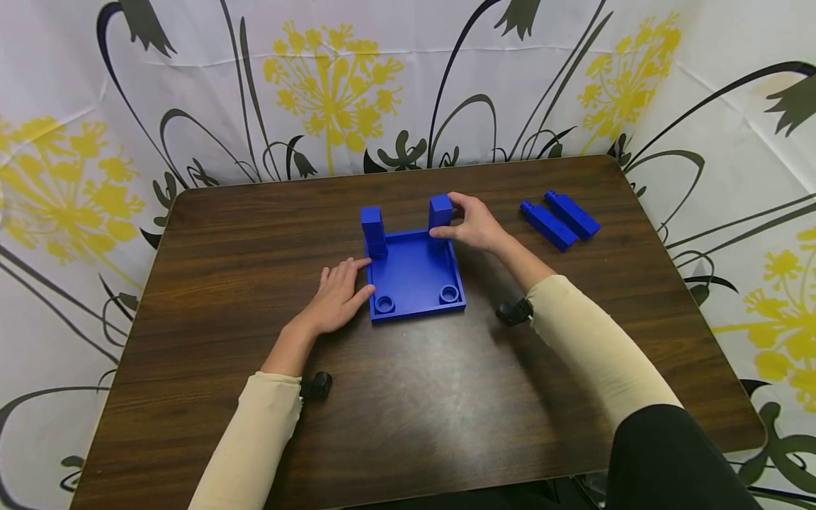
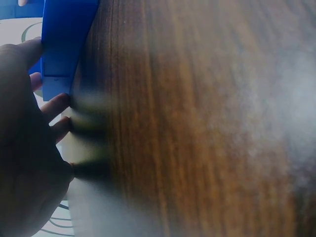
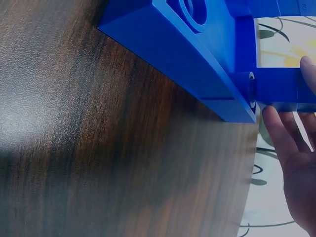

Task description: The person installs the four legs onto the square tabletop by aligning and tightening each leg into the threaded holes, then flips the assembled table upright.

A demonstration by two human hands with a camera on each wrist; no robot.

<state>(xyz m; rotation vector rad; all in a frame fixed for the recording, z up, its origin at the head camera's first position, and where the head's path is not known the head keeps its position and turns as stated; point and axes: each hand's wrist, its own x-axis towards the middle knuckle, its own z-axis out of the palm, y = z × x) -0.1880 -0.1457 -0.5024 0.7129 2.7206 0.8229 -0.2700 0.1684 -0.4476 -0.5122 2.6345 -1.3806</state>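
A square blue tray-like base [image 1: 416,276] with a raised rim lies on the table, two round sockets showing in its near corners. From its far-left corner a square blue post [image 1: 374,230] stands upright. My right hand [image 1: 474,225] grips a second blue post [image 1: 440,210] at the far-right corner, thumb on one side and fingers on the other. In the right wrist view, this post [image 3: 279,89] meets the round socket [image 3: 243,86] at the corner. My left hand [image 1: 334,296] lies along the base's left side, fingers fairly straight, fingertips and thumb at the rim.
Two more blue posts [image 1: 548,225] with narrow round pegs at one end lie side by side on the right of the brown wooden table [image 1: 242,234]. A flower-patterned curtain [image 1: 395,85] hangs behind the table's far edge and along its sides.
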